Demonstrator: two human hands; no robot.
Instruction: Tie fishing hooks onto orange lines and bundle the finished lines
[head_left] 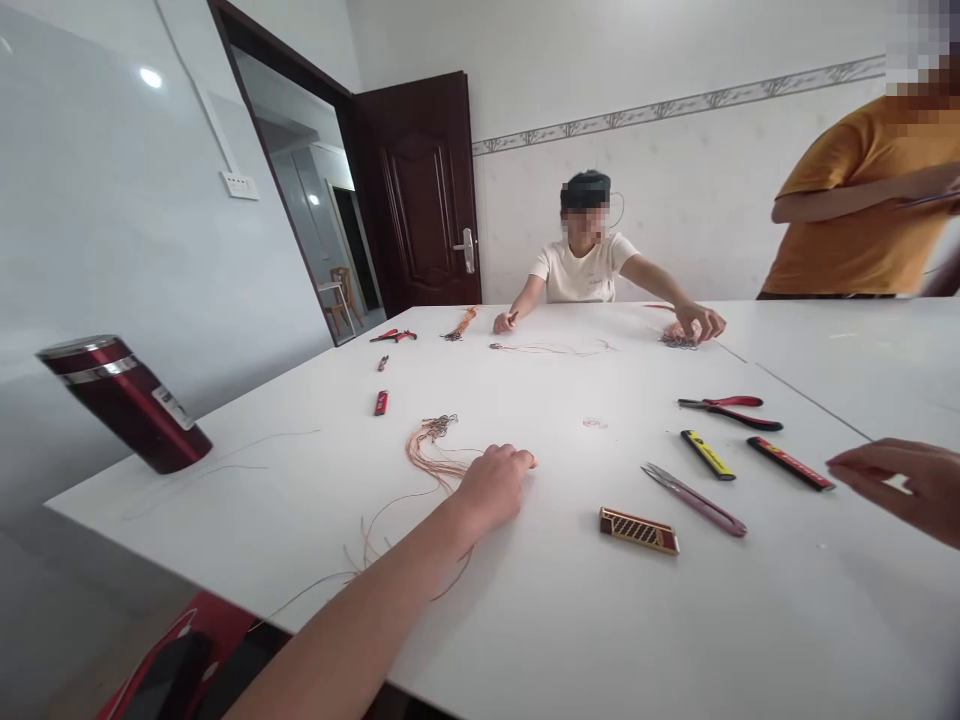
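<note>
My left hand (496, 487) rests low over the white table, its fingers curled closed. What it holds, if anything, is hidden by the back of the hand. Beside and under that wrist lies a bundle of thin orange cords (424, 455), dark loops bunched at its far end and loose ends trailing toward me. My right hand (911, 485) hovers at the right edge, fingertips and thumb drawn together; nothing nameable shows between them. Closest to it is a red-and-black box cutter (790, 463). To its left lie a yellow box cutter (708, 455) and thread snips (694, 498).
Red-handled pliers (731, 408) and a patterned lighter (639, 531) lie right of centre. A red lighter (381, 403), more pliers (394, 335) and a dark red tumbler (131, 405) are leftward. Across the table (570, 620) a seated person (581, 265) handles cords; another person (862, 200) stands at right.
</note>
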